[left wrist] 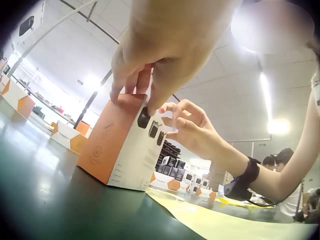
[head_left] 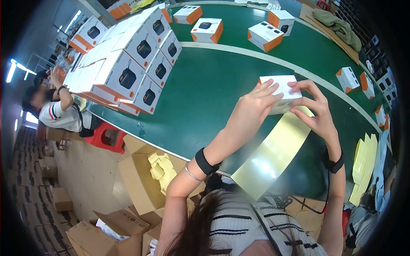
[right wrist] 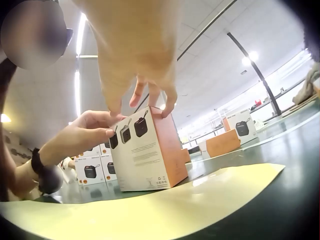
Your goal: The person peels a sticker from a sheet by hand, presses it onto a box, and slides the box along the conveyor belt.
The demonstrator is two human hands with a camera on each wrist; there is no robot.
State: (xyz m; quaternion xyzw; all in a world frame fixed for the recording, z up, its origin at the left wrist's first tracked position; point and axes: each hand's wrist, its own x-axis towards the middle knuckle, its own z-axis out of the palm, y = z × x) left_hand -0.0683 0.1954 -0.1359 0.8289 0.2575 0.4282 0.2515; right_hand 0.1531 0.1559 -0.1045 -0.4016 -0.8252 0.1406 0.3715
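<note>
A small white-and-orange speaker box (head_left: 283, 81) stands on the green table, its printed white side (right wrist: 145, 162) turned toward the body. My left hand (head_left: 248, 112) grips it from above, fingertips over the orange end in the left wrist view. The right hand (head_left: 317, 112) holds the box's other top end, thumb and fingers spread across the corner. A thin translucent piece (left wrist: 174, 121) shows by the right fingertips. Below the box, a glossy yellow strip (head_left: 273, 155) runs over the table's near edge toward the body; the right thumb overlaps its upper end in the head view.
At the left, a stack of similar boxes (head_left: 128, 64) covers that table end. Several single boxes (head_left: 207, 30) stand along the far side. Yellow sheets (head_left: 364, 166) lie at the right. An open carton (head_left: 143, 179) is below the near edge. A seated person (head_left: 60, 113) is farther left.
</note>
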